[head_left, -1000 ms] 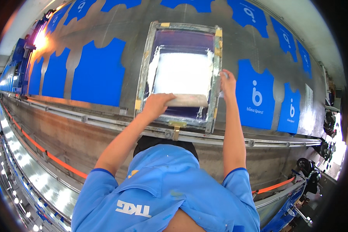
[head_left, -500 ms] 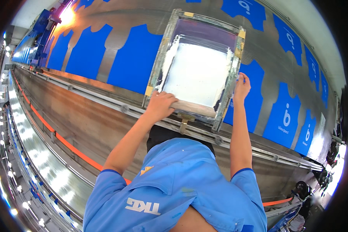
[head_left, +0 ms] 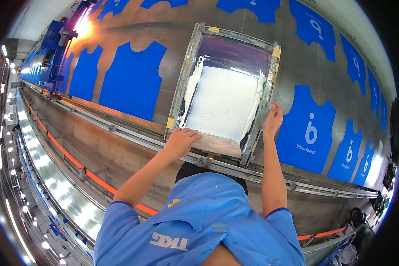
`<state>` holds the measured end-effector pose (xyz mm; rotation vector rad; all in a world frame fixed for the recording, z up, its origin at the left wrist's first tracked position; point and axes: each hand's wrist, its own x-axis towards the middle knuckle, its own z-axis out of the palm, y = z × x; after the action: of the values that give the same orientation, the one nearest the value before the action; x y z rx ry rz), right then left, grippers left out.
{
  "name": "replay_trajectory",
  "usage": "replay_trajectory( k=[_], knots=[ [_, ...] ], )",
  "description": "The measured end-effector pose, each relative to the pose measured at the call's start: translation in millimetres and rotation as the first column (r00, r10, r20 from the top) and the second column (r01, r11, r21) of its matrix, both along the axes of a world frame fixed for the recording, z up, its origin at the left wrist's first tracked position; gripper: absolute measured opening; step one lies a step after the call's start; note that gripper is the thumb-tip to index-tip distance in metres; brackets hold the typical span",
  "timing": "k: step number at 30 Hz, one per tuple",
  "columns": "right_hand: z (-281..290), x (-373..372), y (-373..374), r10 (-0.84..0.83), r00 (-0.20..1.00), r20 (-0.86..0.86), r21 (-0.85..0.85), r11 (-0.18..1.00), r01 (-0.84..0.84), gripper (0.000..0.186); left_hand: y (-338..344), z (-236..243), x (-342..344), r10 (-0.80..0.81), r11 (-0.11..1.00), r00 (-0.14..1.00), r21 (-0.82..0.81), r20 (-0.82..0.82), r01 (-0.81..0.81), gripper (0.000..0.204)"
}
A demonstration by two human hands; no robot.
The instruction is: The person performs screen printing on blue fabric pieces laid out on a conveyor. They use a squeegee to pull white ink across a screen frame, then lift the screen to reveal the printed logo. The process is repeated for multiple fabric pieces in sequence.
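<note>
A screen printing frame [head_left: 270,75] with a worn, taped rim sits over the long table, white ink [head_left: 224,104] spread across its mesh. At its near left corner my left hand [head_left: 181,142] is closed over the rim, fingertips against the end of a pale wooden squeegee [head_left: 219,145] that lies along the near side inside the frame. My right hand [head_left: 272,119] pinches the right rim. Just right of the frame lies a blue shirt-shaped cloth panel [head_left: 308,128] with a white print. To the left is a plain blue panel [head_left: 131,80]. What is under the frame is hidden.
More blue panels lie in rows, printed ones [head_left: 350,150] at right and plain ones [head_left: 85,73] at left. A metal rail [head_left: 164,142] edges the table. A blue machine [head_left: 53,51] with a bright glow stands far left. An orange strip [head_left: 75,162] runs behind me.
The frame has shifted left relative to the panels, and the printed panel it partly covered now shows whole. My hands moved along with it, keeping their holds. The view has turned slightly.
</note>
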<state>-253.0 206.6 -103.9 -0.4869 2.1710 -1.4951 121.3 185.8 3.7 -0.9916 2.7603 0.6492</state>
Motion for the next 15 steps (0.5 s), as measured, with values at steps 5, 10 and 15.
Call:
replay_trajectory(
  k=[5,10,15],
  knots=[
    [6,-9,10,0.02,0.978,-0.208,0.042,0.999,-0.012,0.027,-38,17,-34,0.018,0.998,0.994,-0.051,-0.105,-0.023,0.069],
    [71,-35,35,0.479,0.794,-0.373,0.534,0.811,-0.238,0.031,-144,29,-96,-0.029,0.983,0.996,-0.183,-0.086,0.013,0.057],
    [169,-29,-19,0.576,0.379,-0.725,0.483,0.816,-0.318,0.046,-216,66,-143,-0.013,1.0,0.999,-0.022,0.032,0.013,0.044]
  ],
)
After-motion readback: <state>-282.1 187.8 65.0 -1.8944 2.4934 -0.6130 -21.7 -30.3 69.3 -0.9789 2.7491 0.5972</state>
